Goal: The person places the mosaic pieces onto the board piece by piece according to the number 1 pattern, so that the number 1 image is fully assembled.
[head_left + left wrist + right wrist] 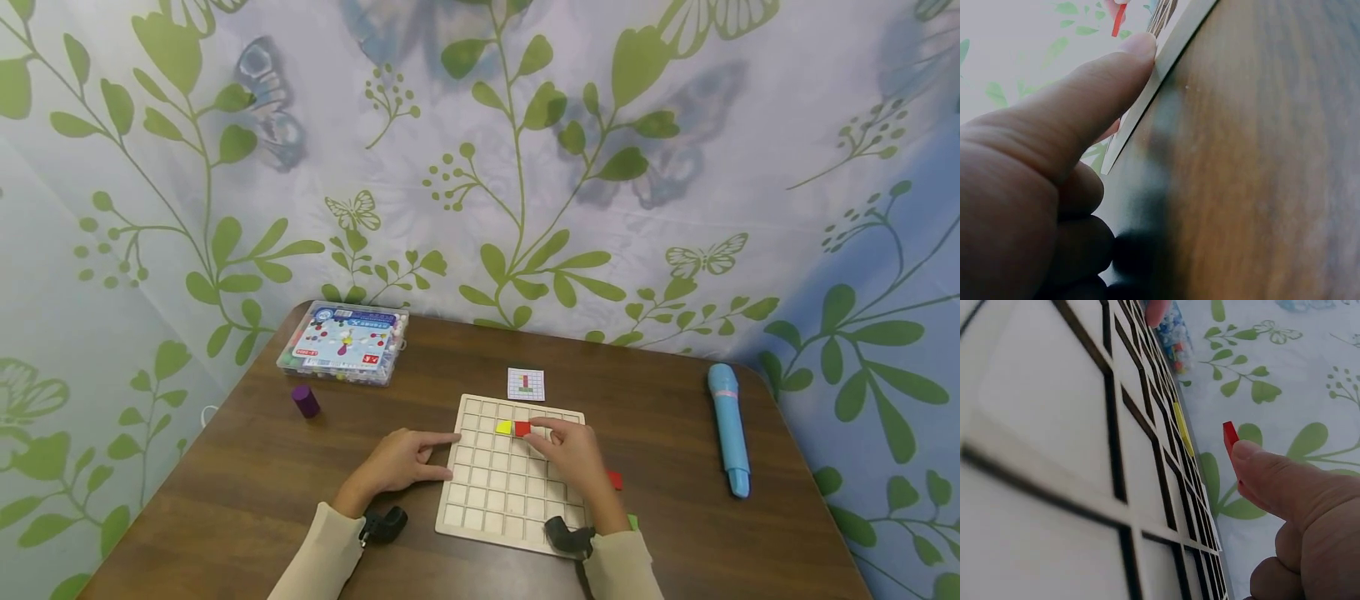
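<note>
A pale wooden grid board (480,500) lies on the table with a yellow square tile (503,427) in one of its upper cells. My right hand (573,454) pinches a red square tile (522,429) between thumb and fingertips. In the right wrist view this red tile (1230,439) is raised off the board, near the yellow tile (1183,430). At the board's left edge, my left hand (401,461) has thumb and index finger extended, their tips right at the rim. The left wrist view shows the thumb (1094,94) along the board's side (1154,81), other fingers bent.
Behind the board lies a small printed pattern card (526,384). A clear box of colourful pieces (341,342) and a purple cylinder (305,401) stand at left. A blue microphone (729,429) lies at right. Another red piece (615,480) and a green piece (633,522) show beside the right forearm.
</note>
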